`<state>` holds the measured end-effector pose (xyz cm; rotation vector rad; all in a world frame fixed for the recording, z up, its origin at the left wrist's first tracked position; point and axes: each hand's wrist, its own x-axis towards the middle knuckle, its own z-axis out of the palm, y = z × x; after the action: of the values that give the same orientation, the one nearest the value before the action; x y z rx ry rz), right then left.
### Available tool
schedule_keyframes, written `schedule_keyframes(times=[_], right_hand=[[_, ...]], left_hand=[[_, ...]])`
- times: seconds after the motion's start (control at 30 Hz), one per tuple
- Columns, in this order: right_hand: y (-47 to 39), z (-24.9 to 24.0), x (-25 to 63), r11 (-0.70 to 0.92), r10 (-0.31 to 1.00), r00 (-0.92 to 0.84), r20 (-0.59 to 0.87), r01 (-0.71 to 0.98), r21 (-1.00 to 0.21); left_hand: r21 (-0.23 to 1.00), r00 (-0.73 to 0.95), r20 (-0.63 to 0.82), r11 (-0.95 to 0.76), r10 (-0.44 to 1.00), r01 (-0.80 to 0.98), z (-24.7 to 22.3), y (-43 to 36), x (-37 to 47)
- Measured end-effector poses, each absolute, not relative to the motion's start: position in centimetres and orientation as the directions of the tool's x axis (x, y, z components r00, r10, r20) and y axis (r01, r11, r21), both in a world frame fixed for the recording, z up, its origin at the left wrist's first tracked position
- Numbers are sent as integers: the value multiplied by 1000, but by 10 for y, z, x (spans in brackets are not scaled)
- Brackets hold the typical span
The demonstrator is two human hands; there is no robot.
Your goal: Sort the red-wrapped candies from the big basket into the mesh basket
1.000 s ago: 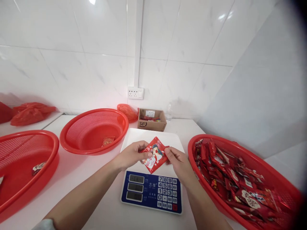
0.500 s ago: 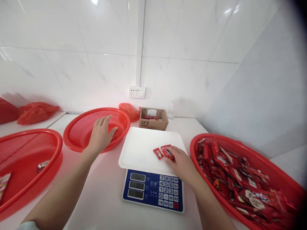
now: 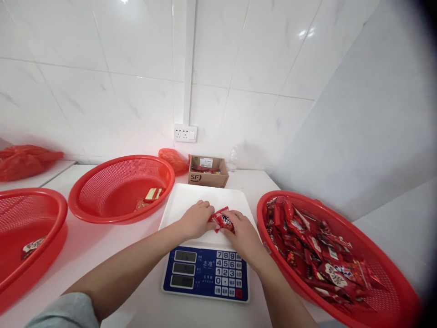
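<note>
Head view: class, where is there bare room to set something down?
Bare: table between cardboard box and right basket; scale tray, along its back. Crowded: that basket, heaped with packets, and mid-tray, where left hand and right hand hold red packaging.

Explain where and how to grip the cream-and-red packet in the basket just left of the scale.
Probably pinch the cream-and-red packet at its far edge, from above with the left hand, the nearer one, through the open top of the red basket. Bare basket shows beyond that edge, while an orange packet crowds the near-left side.
</note>
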<state>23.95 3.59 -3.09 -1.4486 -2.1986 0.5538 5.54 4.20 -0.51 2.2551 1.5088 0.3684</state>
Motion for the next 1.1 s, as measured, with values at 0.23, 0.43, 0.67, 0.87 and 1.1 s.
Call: schedule_keyframes(times=[0.23, 0.43, 0.67, 0.87, 1.1], right_hand=[[36, -35, 239, 311, 951, -181, 252, 563, -766], [30, -28, 230, 281, 958, -157, 240, 338, -898], [13, -22, 223, 250, 954, -233, 187, 282, -926], [1, -14, 225, 273, 923, -351, 155, 317, -908], [-10, -3, 221, 344, 876, -459, 146, 383, -857]], left_hand=[[800, 288, -95, -99, 953, 591, -7, 37, 47], [983, 332, -91, 32, 939, 178, 4, 22, 45], [999, 252, -17, 25, 967, -27, 4, 3, 55], [999, 197, 6, 5, 980, -52, 9, -14, 50], [1000, 172, -9, 4, 985, 28, 7, -25, 39]])
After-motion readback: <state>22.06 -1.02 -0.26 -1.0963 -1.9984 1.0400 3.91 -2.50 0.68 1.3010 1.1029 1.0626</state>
